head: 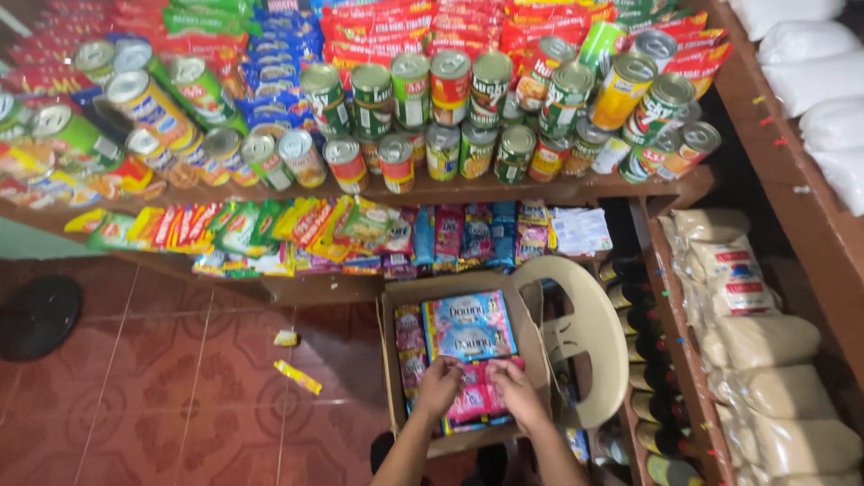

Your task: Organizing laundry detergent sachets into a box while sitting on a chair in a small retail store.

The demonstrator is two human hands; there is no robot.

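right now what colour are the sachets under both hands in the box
Pink sachets, seen in the head view, inside the cardboard box.

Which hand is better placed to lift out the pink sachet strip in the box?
Probably the right hand: it already rests on the pink sachet strip in the cardboard box. The left hand sits at the strip's left edge, nearer the blue packs.

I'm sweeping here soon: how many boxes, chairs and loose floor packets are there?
Cardboard box: 1
Beige plastic chair: 1
Loose yellow packets: 2
Total: 4
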